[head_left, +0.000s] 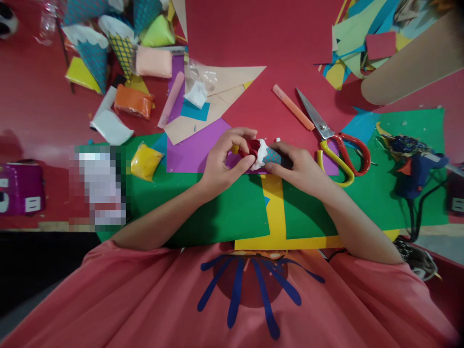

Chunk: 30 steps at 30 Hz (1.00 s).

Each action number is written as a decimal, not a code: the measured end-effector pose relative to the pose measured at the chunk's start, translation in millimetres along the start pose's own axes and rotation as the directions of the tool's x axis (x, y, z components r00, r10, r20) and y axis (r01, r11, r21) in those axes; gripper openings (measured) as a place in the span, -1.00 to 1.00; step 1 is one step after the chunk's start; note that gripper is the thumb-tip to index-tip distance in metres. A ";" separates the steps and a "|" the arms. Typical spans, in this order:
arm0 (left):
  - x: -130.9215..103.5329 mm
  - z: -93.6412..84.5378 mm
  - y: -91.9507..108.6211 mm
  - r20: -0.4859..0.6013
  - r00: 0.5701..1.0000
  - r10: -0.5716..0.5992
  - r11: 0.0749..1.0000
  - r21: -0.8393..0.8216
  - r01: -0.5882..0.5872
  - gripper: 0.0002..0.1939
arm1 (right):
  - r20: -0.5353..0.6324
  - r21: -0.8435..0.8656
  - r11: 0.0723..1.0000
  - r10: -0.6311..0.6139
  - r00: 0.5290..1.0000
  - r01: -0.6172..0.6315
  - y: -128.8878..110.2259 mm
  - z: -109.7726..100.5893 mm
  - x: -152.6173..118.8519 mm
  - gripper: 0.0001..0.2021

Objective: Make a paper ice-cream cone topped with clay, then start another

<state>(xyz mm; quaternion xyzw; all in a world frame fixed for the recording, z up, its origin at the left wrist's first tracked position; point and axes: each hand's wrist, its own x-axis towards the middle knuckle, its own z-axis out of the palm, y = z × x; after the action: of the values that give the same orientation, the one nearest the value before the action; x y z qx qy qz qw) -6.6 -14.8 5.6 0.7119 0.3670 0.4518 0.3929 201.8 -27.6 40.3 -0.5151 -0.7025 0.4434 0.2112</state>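
Note:
A small paper ice cream cone, blue with a crossed line pattern, lies on its side between my hands, its tip to the right. White clay rings its mouth, and a dark red piece shows at that end. My left hand is curled around the red end, fingers and thumb closed on it. With thumb and fingers, my right hand grips the cone near its tip. The tip itself is hidden by those fingers. Under both hands are purple and green sheets.
Right of my hands lie open scissors and an orange stick. A glue gun rests at far right, near a cardboard tube. More cones and clay packets crowd the upper left. A yellow packet sits left.

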 end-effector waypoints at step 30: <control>-2.8 1.0 -2.8 0.098 0.990 0.100 0.980 0.164 -0.115 -0.83 | -0.012 0.072 0.997 0.022 1.000 -0.021 -4.3 5.3 -0.2 -0.49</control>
<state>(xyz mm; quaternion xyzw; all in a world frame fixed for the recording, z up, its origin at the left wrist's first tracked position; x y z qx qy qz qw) -7.0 -16.4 1.8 0.7811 0.3470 0.4071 0.3219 195.6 -30.2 41.2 -0.5176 -0.6791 0.4672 0.2295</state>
